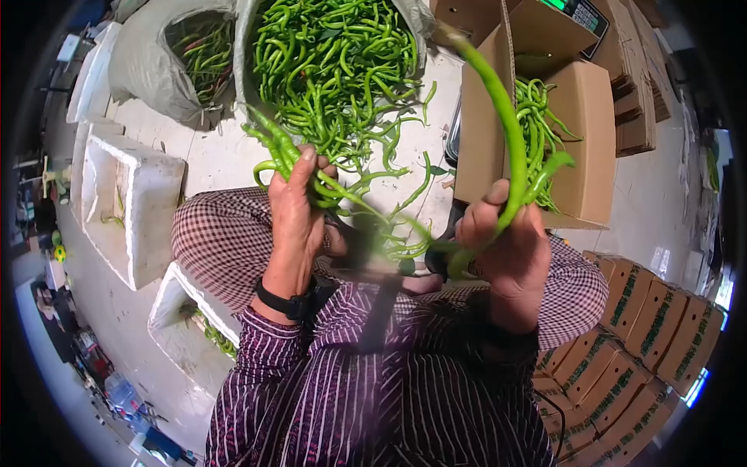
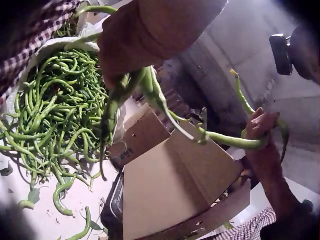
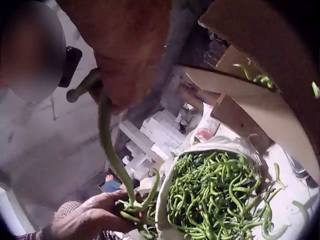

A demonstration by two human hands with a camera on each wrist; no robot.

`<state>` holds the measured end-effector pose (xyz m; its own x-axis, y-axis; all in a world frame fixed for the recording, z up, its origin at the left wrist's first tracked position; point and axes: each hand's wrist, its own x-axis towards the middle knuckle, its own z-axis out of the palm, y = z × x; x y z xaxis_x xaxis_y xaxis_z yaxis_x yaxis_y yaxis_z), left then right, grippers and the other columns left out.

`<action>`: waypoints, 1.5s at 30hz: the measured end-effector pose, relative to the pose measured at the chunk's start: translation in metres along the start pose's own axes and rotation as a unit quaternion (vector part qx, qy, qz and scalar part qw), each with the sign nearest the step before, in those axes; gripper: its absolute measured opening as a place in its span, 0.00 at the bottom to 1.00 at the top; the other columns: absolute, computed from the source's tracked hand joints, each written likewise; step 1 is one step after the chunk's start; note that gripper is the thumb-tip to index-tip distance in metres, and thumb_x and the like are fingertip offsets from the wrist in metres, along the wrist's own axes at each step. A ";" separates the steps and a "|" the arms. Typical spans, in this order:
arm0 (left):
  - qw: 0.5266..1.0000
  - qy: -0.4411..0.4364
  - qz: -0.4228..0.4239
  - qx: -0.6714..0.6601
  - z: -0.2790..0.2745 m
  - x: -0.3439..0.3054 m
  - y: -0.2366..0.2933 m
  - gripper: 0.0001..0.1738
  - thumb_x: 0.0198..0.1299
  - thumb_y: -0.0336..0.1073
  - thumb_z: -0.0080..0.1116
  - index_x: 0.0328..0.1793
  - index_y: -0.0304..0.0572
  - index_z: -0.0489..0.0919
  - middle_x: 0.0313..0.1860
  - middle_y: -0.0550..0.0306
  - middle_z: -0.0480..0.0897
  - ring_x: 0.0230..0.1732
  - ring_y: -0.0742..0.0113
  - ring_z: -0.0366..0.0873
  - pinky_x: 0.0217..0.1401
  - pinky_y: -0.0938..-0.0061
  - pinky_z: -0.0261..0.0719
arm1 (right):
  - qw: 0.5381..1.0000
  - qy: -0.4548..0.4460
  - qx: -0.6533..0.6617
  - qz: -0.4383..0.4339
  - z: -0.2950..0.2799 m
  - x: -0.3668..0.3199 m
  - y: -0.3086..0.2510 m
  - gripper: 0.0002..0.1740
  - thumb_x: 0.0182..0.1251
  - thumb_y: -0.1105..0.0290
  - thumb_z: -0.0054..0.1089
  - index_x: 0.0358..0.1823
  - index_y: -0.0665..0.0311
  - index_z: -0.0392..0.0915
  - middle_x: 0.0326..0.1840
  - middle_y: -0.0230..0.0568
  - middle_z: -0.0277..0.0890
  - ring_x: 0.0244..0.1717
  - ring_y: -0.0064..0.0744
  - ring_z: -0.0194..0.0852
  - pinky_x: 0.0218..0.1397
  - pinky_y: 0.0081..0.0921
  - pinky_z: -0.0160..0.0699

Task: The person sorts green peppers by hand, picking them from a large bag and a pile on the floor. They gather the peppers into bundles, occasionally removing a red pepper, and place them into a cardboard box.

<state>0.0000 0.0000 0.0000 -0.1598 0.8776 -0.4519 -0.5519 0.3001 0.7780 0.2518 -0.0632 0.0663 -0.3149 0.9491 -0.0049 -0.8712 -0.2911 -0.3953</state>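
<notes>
My left hand [image 1: 292, 206] grips a small bunch of long green chili peppers [image 1: 278, 144], which stick out past the thumb and fingers. Across from it, my right hand [image 1: 510, 253] holds a long curved green chili pepper [image 1: 506, 117] between thumb and fingers, with another pepper end [image 1: 551, 167] poking out beside it. In the left wrist view, peppers from the left hand [image 2: 127, 40] stretch toward the right hand [image 2: 265, 137]. Beyond both hands, a woven sack [image 1: 243, 54] lies with its mouth toward me, and green peppers [image 1: 334, 70] spill from it onto the floor.
An open cardboard box [image 1: 591, 140] with peppers in it stands at the right, near a scale display [image 1: 583, 15]. A second sack [image 1: 144, 66] lies at the back left. White foam boxes [image 1: 148, 226] line the left. Printed cartons [image 1: 622, 373] are stacked at the lower right.
</notes>
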 end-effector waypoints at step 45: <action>0.954 -0.230 -0.030 0.192 0.019 -0.025 0.004 0.32 0.62 0.32 0.62 0.70 0.28 0.66 0.60 0.45 0.76 0.61 0.62 0.74 0.65 0.71 0.71 | 0.953 0.147 -0.219 0.152 -0.006 0.071 0.057 0.23 0.70 0.66 0.56 0.62 0.69 0.70 0.52 0.33 0.76 0.55 0.21 0.72 0.59 0.23 0.70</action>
<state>0.0171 -0.0135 0.0222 0.2864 0.8994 -0.3303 -0.1945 0.3921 0.8991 0.1821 -0.0118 0.0376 -0.3529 0.8403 -0.4115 -0.4952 -0.5410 -0.6798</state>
